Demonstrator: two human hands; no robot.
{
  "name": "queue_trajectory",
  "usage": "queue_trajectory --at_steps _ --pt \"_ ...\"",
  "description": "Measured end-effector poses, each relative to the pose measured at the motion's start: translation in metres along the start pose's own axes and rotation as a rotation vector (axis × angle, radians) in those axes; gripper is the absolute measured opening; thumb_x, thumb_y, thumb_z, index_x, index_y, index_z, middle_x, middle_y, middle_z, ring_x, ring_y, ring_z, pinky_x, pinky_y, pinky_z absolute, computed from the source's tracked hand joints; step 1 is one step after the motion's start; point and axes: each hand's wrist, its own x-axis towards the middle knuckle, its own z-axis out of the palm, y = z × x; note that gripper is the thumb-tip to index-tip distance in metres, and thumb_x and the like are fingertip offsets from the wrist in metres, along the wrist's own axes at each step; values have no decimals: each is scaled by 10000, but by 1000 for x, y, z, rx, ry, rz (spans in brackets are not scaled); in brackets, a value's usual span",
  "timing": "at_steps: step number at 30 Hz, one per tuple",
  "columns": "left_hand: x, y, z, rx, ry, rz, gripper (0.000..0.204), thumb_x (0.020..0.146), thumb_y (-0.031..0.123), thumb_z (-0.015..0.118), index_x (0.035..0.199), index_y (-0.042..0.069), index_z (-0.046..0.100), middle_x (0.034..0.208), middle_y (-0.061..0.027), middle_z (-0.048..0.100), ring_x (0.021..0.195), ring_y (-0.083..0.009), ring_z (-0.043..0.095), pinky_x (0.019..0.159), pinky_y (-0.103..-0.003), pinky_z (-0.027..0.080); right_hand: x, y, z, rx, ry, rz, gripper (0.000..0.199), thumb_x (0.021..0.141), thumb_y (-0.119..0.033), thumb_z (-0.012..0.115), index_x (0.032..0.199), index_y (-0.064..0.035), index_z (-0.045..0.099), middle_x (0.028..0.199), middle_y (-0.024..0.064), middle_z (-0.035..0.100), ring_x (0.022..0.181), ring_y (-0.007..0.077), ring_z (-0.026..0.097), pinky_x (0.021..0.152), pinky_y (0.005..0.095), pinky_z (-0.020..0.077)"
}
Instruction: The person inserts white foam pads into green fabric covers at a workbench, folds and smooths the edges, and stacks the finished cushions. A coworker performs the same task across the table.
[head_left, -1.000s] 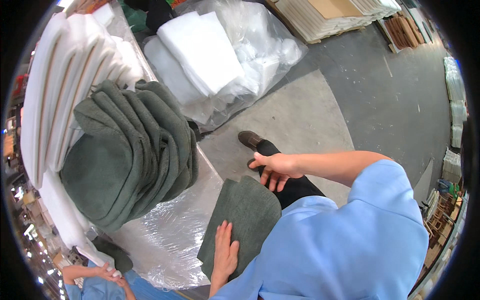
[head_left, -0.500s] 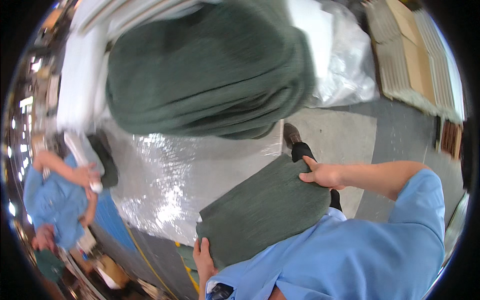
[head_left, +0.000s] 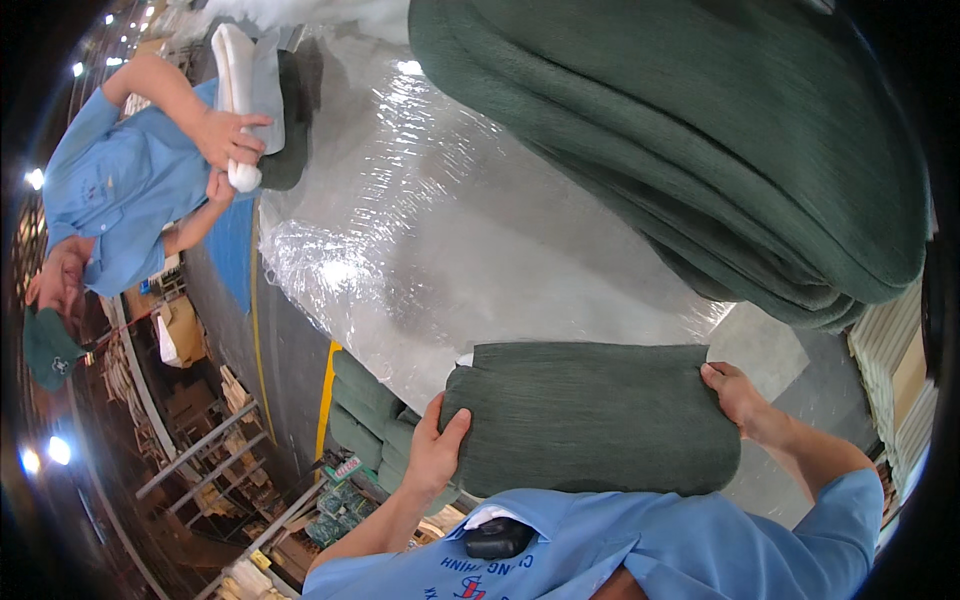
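I hold a dark green fabric-covered cushion (head_left: pixel 590 415) flat in front of my chest. My left hand (head_left: pixel 435 450) grips its left end, thumb on top. My right hand (head_left: pixel 735 395) grips its right end. The cushion's far edge lies against a table wrapped in clear plastic film (head_left: pixel 450 230). A tall stack of the same green cushions (head_left: pixel 720 140) rests on that table, just beyond my right hand.
At the left, another person in a blue shirt (head_left: pixel 110 190) holds a white foam pad with a dark cover (head_left: pixel 245 105). More green cushions (head_left: pixel 365 410) are piled below the table edge. Racks and clutter (head_left: pixel 220 460) fill the lower left floor.
My view has swung left and closer to the table. The cushion has turned level, held end to end in both hands. The green stack now sits at upper right.
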Motion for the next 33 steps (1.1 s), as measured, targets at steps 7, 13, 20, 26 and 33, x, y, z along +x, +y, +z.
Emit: queue_trajectory --at_steps 7,13,20,26,33 --pt "-3 -8 -3 95 26 44 535 1058 237 650 1469 -68 493 1309 -138 655 1160 -187 615 1023 -329 497 10 -1 4 -50 -86 -102 531 1107 -410 529 1409 24 574 1238 179 709 1094 265 704 963 433 565" --pt "2 -28 -16 22 2 13 602 1037 284 688 1494 -50 486 1345 -152 646 1182 -221 626 1026 -349 507 8 9 9 -79 -100 -176 548 1088 -449 570 1361 24 620 1223 168 721 1091 252 710 966 425 563" --pt "-10 11 -21 -697 -236 515 620 1061 377 635 1530 10 462 1483 -134 580 1366 -273 554 1179 -461 428 -17 32 28 206 37 -818 404 1090 -389 597 1137 8 662 1016 56 695 926 150 627 855 336 525" --pt "-38 31 41 -686 -344 811 648 917 145 804 1473 9 502 1428 -94 619 1307 -280 594 1141 -473 460 -2 35 100 472 47 -1358 399 1092 -301 602 1325 19 552 1180 59 639 1065 151 564 960 321 482" --pt "-89 43 32 -402 -326 915 577 845 9 795 1377 -35 575 1258 -144 703 1111 -273 699 989 -414 561 -31 61 97 206 121 -1498 633 999 -238 735 1514 -42 424 1238 99 623 1140 195 609 960 363 527"
